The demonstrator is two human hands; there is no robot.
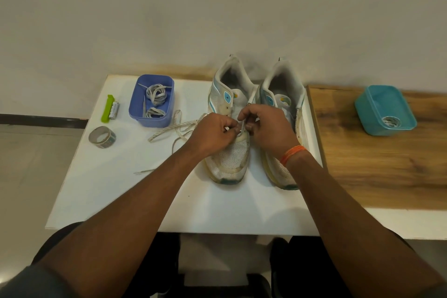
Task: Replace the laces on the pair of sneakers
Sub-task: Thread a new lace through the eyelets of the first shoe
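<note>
Pinching a white lace (169,128) over the left sneaker (229,133), the left hand (212,134) and right hand (266,128) work close together on the white board (121,189); the right sneaker (281,94) stands just beside. Spare laces (154,94) fill the blue tub (151,100).

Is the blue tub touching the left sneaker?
Apart. The head view shows bare white board between the blue tub and the left sneaker; only loose lace lies there.

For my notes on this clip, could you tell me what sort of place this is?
Probably an indoor work table set up for a task: a white board on a wooden counter against a plain wall, with a tile floor.
</note>
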